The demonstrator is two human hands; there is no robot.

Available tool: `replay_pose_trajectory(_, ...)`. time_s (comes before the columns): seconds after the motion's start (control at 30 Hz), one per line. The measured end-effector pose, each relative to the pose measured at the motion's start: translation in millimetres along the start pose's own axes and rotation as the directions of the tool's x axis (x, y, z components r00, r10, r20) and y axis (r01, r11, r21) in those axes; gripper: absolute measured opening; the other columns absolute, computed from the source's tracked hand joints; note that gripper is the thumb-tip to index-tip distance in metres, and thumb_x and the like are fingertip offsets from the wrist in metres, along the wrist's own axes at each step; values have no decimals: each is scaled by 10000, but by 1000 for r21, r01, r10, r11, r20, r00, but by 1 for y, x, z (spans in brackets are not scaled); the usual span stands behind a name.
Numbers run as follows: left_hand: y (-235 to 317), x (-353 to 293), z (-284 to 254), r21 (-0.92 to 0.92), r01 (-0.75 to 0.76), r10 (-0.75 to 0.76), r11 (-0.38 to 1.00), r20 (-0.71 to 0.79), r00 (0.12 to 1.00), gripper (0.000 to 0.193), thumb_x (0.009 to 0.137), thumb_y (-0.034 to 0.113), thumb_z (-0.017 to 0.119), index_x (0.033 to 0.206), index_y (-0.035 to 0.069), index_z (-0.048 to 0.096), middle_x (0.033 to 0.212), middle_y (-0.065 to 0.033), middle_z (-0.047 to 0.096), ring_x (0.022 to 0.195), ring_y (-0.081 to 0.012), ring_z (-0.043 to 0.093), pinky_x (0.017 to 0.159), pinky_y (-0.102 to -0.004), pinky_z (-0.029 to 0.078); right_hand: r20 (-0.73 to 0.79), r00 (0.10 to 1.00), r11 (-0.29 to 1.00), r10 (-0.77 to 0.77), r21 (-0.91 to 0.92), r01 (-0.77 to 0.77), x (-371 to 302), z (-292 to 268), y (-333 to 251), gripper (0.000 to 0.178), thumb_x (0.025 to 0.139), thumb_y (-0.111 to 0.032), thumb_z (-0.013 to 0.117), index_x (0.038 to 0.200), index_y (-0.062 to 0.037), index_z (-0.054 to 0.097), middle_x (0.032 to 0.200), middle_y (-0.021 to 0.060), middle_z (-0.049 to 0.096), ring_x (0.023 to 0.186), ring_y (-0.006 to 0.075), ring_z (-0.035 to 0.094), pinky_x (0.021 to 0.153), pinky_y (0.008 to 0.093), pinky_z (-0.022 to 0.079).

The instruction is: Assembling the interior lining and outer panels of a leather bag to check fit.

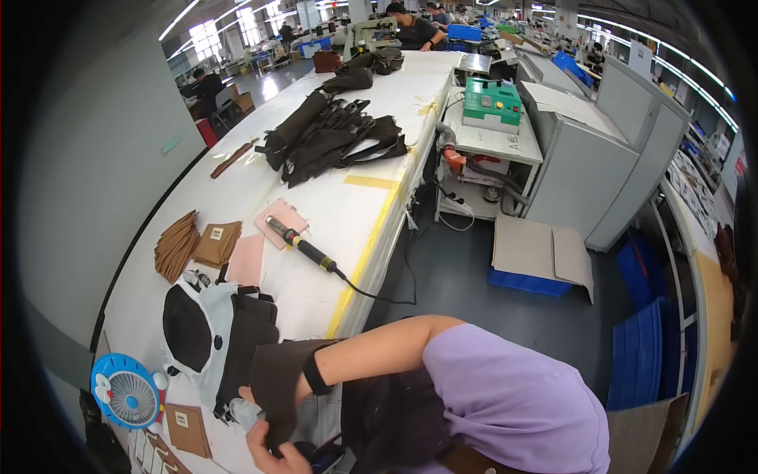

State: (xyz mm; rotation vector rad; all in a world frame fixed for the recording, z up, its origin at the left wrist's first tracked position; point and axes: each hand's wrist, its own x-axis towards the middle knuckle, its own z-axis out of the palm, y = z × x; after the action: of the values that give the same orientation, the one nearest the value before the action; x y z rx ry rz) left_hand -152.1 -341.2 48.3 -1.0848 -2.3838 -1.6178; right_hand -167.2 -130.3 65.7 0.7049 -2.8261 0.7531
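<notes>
A dark brown piece of leather-like material [272, 379] stands bent over the table's near end and covers most of my right hand [303, 387]. Only a strip by the wrist and a fingertip at its far-left edge show; the hand appears closed on the piece. At the lower edge of the view, my left hand [272, 454] has its fingers curled round the bottom end of the same piece. Just beyond lies a partly assembled bag [221, 324] with light grey lining and dark brown panels. Pale material [245, 411] shows beside the fingers.
A small blue fan [129, 391] and brown flat pieces [188, 430] are at the left. Farther up lie stacked brown pieces [175, 245], a corded hot-air tool [304, 246] on a pink pad, and dark bag parts [324, 142]. A green machine [491, 104] stands right of the table.
</notes>
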Motion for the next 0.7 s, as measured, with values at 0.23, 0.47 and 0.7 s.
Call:
replay_pose_trajectory(0.23, -29, 16, -48, -768, 571, -674, 291, 259, 692, 266, 941, 152, 554, 1137, -28, 559, 1035, -114, 586, 910, -199, 569, 823, -347, 479, 192, 836, 785, -514, 499, 368, -54, -43, -55, 410, 850, -300, 659, 1016, 51, 527, 879, 218, 637, 812, 416, 600, 707, 488, 460)
replay_pose_trajectory(0.47, -46, -32, -43, -667, 635, -671, 389, 268, 692, 564, 965, 447, 427, 1345, 31, 442, 1288, -164, 521, 1154, -313, 514, 977, -459, 424, -183, 710, 331, -680, 787, 520, -89, -77, -45, 342, 962, -242, 607, 964, 98, 577, 857, 229, 604, 770, 380, 576, 691, 410, 448)
replay_pose_trajectory(0.7, -8, -58, -27, -512, 530, -516, 676, 185, 837, 380, 915, 213, 586, 1216, 4, 485, 1124, -125, 549, 990, -225, 545, 852, -378, 466, -273, 930, 493, -247, 791, 363, -100, -79, -49, 215, 976, -134, 546, 1068, 52, 601, 885, 168, 649, 775, 333, 612, 662, 348, 467)
